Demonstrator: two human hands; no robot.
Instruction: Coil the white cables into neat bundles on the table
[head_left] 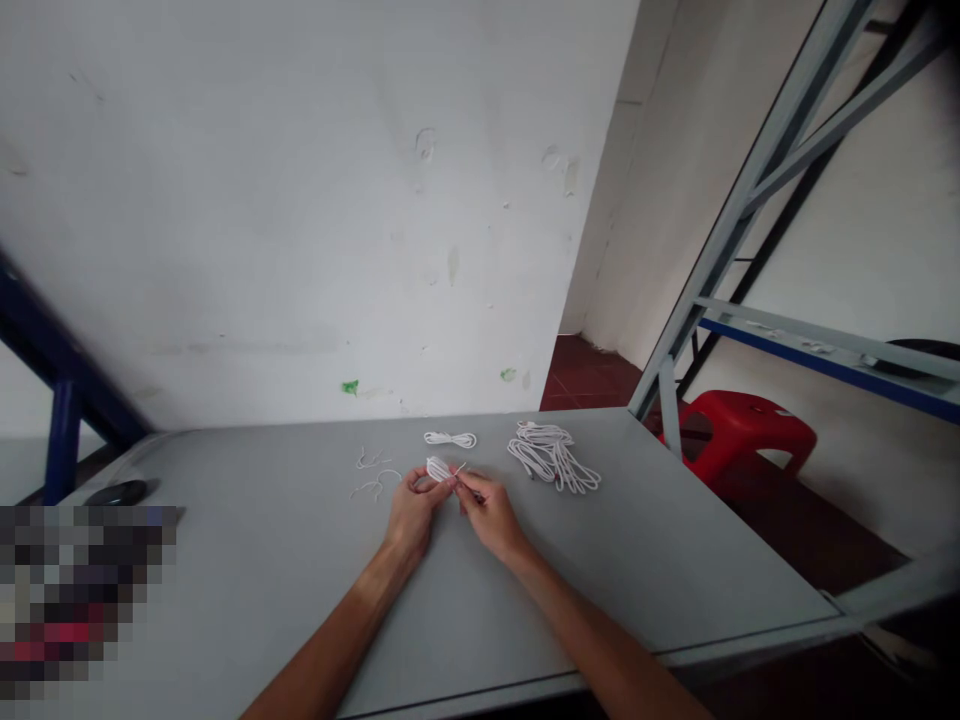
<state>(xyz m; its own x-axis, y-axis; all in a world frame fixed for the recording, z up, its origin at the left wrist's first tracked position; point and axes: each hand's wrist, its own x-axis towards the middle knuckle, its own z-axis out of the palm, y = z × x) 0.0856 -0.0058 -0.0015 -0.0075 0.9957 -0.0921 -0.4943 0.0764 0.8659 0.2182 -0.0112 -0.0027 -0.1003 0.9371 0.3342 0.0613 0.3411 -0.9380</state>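
Worktop (pixel 600 570): grey, filling the lower frame.
Left hand (pixel 411 515): closed, gripping a white cord bundle (pixel 438 468) at centre.
Right hand (pixel 487 515): pinching the same bundle.
Nearby: cord coil (pixel 450 439) above, cord heap (pixel 553 455) right, short cord pieces (pixel 371 475) left.

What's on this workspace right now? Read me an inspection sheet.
Surface: gray table, flat.
Job's things: cord bundle, white, in both hands; white cord coil; short cord pieces; larger cord pile.
Clutter: black mouse; blurred patch at the near left.
Grippers: left hand and right hand both pinch the bundle in their fingers.
Cables: nothing seen.
Surroundings: white wall, metal shelf frame, red stool, red tile floor.
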